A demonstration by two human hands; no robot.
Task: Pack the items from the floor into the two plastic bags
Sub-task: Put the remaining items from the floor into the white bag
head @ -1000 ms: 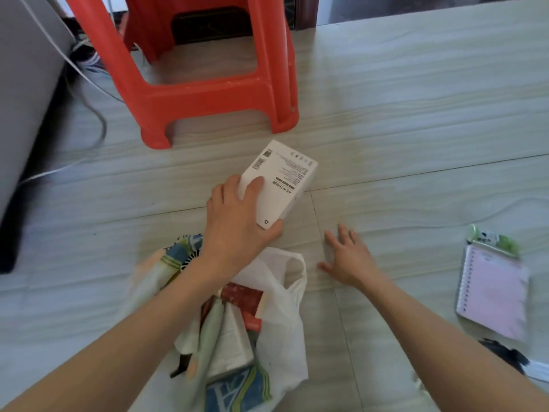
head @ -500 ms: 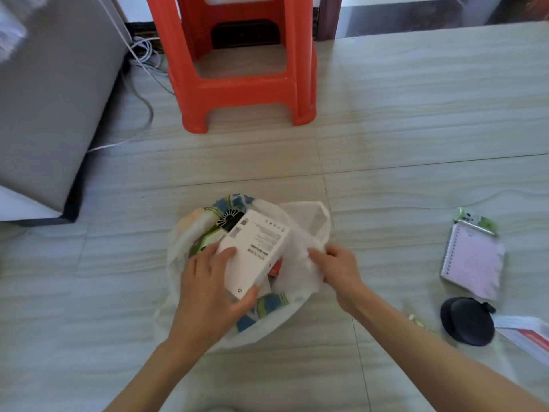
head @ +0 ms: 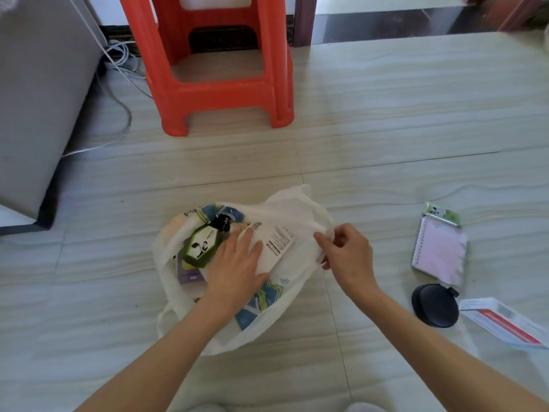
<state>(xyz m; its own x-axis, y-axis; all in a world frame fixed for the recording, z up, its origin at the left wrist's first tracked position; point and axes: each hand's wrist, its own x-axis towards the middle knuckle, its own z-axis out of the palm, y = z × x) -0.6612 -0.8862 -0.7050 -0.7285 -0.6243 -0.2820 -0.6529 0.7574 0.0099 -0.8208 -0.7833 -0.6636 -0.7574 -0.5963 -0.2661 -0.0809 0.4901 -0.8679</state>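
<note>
While my left hand (head: 234,272) presses the white box (head: 274,242) down inside the plastic bag (head: 294,263) on the floor (head: 386,129), fingers flat and slightly spread, my right hand (head: 347,254) pinches the bag's rim.

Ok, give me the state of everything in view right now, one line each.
white box: partly inside the bag, left hand on it
plastic bag: mouth open, half full
left hand: fingers straight, pressing on the box
right hand: pinching the bag's edge
green hexagonal box: in the bag
pink notebook: on the floor, closed
black round case: on the floor, closed
red-and-white packet: on the floor
</note>
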